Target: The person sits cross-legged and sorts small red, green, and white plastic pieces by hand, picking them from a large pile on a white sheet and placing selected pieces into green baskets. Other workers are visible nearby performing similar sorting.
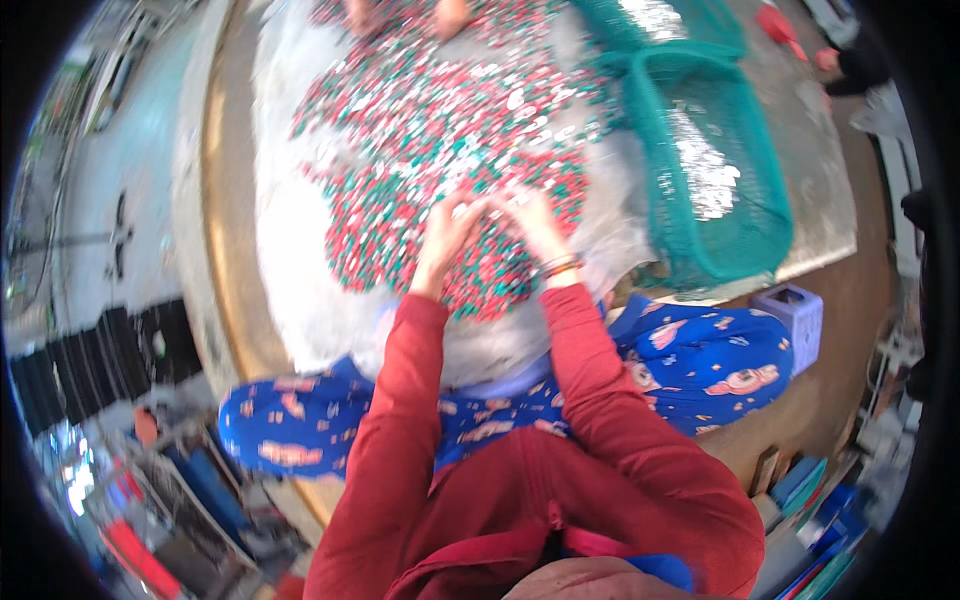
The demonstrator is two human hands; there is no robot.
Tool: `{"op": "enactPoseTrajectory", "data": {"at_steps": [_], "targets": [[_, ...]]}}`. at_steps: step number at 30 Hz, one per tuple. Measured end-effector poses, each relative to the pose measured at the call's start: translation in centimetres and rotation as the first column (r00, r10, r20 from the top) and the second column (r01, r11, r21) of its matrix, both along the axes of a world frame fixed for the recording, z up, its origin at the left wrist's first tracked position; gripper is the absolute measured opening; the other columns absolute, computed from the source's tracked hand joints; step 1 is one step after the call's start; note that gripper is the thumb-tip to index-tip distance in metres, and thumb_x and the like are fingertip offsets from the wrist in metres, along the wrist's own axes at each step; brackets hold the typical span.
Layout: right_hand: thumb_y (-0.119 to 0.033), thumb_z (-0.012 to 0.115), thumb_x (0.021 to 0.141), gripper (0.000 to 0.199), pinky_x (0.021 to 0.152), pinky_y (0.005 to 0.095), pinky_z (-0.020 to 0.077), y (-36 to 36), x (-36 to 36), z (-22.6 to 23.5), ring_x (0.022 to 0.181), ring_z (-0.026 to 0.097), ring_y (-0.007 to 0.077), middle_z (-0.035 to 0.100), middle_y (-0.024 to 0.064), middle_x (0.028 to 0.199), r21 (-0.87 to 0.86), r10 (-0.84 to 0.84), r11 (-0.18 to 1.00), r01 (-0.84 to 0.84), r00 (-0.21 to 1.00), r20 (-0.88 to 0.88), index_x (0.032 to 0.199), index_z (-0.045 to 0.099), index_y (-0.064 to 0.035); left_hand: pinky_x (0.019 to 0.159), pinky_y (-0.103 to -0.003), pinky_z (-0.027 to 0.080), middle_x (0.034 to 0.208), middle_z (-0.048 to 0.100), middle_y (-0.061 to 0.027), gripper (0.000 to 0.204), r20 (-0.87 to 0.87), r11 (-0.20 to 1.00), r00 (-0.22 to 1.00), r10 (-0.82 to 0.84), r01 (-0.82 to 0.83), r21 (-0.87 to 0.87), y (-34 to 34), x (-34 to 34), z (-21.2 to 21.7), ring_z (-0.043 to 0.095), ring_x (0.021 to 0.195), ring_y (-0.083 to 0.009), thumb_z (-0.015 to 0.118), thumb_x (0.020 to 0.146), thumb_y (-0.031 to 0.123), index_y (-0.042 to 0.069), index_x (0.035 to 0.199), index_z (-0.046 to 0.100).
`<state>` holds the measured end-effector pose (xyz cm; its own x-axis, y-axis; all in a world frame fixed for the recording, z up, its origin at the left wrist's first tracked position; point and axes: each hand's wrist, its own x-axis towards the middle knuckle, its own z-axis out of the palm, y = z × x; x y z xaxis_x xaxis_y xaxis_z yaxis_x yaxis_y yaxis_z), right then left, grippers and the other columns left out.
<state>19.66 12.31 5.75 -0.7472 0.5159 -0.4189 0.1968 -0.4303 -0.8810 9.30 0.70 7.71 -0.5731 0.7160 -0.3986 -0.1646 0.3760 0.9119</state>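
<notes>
A broad layer of small red, green and white pieces (390,205) covers a pale sheet (295,300) in front of my crossed legs; their exact kind is too small and smeared to make out. Both my hands are at the near part of this heap, fingertips close together. My left hand (447,235) reaches in from the left, its fingers blurred against the pieces. From the other side comes my right hand (537,225), with bands on the wrist; its fingers are blurred too. Whether either hand grips any pieces does not show.
Two green mesh baskets (770,215) stand to the right, with shiny pale pieces inside. Another person's hands (452,18) are at the far end of the heap. A purple plastic stool or box (803,325) is beside my right knee. A red object (780,30) lies far right.
</notes>
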Motion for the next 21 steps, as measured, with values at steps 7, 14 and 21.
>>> {"op": "enactPoseTrajectory", "data": {"at_steps": [7, 14, 21], "targets": [[-0.019, 0.055, 0.088, 0.014, 0.041, 0.0150, 0.0361, -1.5, -0.7, -1.0, 0.054, 0.054, 0.0056, 0.059, 0.0011, 0.071, -0.464, -0.299, 0.858, 0.220, 0.949, -0.103, 0.087, 0.058, -0.0057, 0.043, -0.023, 0.039, 0.057, 0.057, -0.0028, 0.017, -0.348, 0.995, 0.934, 0.078, -0.095, -0.033, 0.6, 0.2, 0.0, 0.050, 0.048, -0.0071, 0.060, 0.084, 0.017, 0.000, 0.085, 0.058], [-0.011, 0.061, 0.083, 0.014, 0.045, 0.0204, 0.0469, -3.8, -2.5, -0.5, 0.060, 0.060, 0.0111, 0.061, 0.0063, 0.078, -0.484, -0.510, 0.780, 0.398, 0.851, -0.122, 0.093, 0.056, -0.0019, 0.040, -0.019, 0.034, 0.060, 0.054, -0.0019, 0.013, -0.455, 0.985, 0.875, 0.167, -0.123, 0.124, 0.7, 0.5, -0.1, 0.046, 0.050, -0.0045, 0.059, 0.084, 0.015, 0.002, 0.086, 0.058], [-0.006, 0.062, 0.081, 0.016, 0.049, 0.0195, 0.0411, -4.8, -2.7, 1.0, 0.061, 0.056, 0.0089, 0.062, 0.0056, 0.078, -0.492, -0.470, 0.819, 0.294, 0.836, -0.283, 0.095, 0.060, 0.0020, 0.037, -0.014, 0.028, 0.059, 0.040, 0.0026, 0.018, 0.710, 0.706, 0.621, 0.333, -0.663, 0.248, 0.0, 0.7, -0.9, 0.030, 0.042, -0.0023, 0.051, 0.091, 0.019, 0.004, 0.080, 0.048]]}}
